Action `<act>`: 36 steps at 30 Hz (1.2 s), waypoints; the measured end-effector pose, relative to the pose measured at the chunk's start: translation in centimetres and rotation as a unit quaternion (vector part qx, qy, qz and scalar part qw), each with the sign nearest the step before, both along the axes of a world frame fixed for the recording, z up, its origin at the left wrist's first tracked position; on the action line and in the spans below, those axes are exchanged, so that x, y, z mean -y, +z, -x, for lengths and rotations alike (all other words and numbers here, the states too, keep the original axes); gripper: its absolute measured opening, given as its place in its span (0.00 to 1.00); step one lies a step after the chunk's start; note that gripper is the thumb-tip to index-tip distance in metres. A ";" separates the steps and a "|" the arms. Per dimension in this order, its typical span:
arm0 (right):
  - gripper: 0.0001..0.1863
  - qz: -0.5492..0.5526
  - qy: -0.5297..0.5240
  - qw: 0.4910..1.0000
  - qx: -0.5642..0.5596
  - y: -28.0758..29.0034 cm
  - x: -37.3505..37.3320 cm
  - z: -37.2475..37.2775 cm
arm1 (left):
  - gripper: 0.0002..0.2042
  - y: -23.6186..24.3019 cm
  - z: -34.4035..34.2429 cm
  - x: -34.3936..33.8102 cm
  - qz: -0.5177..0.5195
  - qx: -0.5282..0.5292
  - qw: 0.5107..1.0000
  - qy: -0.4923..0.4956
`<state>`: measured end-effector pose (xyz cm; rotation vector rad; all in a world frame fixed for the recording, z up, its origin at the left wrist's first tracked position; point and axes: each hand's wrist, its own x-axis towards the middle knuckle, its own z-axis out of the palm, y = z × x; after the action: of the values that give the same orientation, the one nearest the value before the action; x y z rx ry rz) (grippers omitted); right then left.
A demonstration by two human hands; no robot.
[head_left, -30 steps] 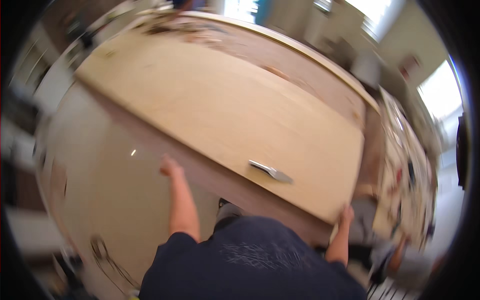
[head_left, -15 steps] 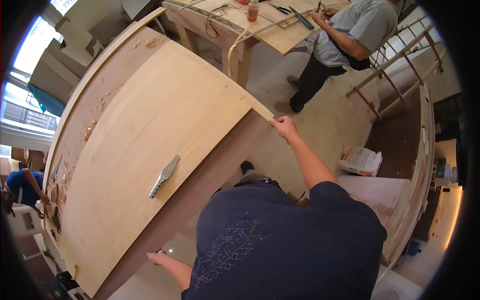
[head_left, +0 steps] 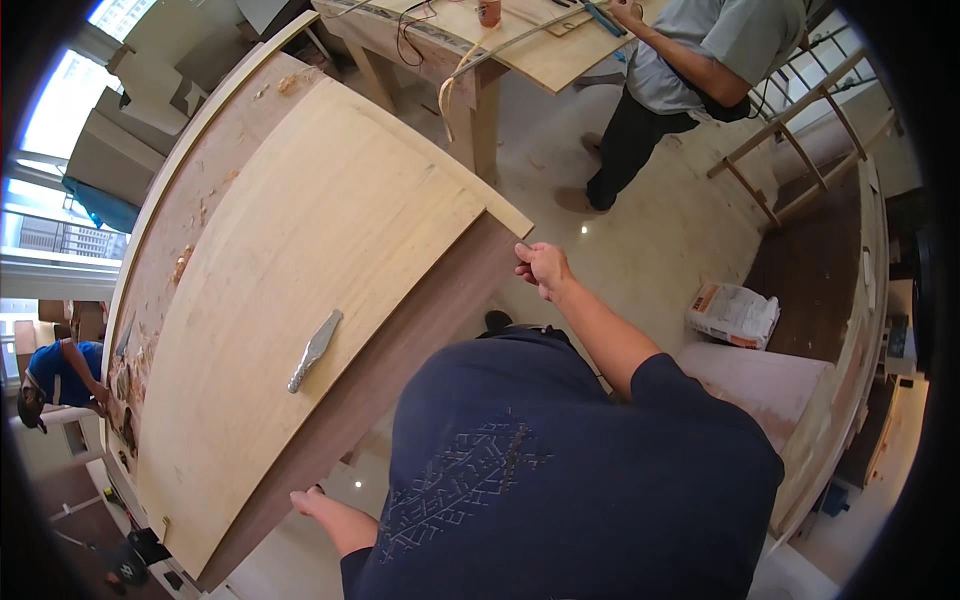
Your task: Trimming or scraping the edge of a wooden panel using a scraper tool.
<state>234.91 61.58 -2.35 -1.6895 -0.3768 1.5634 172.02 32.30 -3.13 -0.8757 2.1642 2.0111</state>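
Note:
A pale plywood sheet [head_left: 270, 230] lies over a brown-faced board [head_left: 415, 305], which shows as a band along the near side. My right hand [head_left: 545, 268] is closed at the far right corner of the brown board, thumb and fingers pinching its edge, just below the end of a narrow pale wood strip [head_left: 505, 212]. At the near side, my left hand [head_left: 310, 500] is closed on the brown board's edge, its fingers partly hidden. A silver tool [head_left: 314, 352] with a tapered end and ridged handle rests on the plywood, touched by neither hand.
Wood shavings [head_left: 182, 262] litter the brown surface at left, where a person in blue [head_left: 65, 375] bends over. Beyond stands a wooden workbench [head_left: 400, 45], with a person in grey [head_left: 690, 65] beside it. A wooden ladder [head_left: 800, 150] and white sack [head_left: 735, 315] are right.
My right hand has moved from the tip of the pale strip to the brown board's edge just below it. The whole view has shifted slightly. My left hand stays at the near edge.

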 end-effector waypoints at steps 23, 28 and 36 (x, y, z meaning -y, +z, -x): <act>0.12 -0.026 -0.044 0.999 0.000 -0.9 -0.9 -0.4 | 0.17 0.4 -0.3 0.6 0.204 0.038 0.978 -0.004; 0.24 -0.186 0.054 0.763 0.617 1.6 0.3 2.2 | 0.14 4.1 0.4 -2.7 0.487 -0.365 0.751 -0.255; 0.43 -0.031 0.345 0.723 0.597 4.8 1.6 13.8 | 0.14 6.3 -8.5 -18.6 0.200 -0.494 0.453 -0.715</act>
<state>221.06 60.00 2.44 -2.4645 -1.8530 0.5622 180.56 50.93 3.18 2.0681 1.9964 0.8212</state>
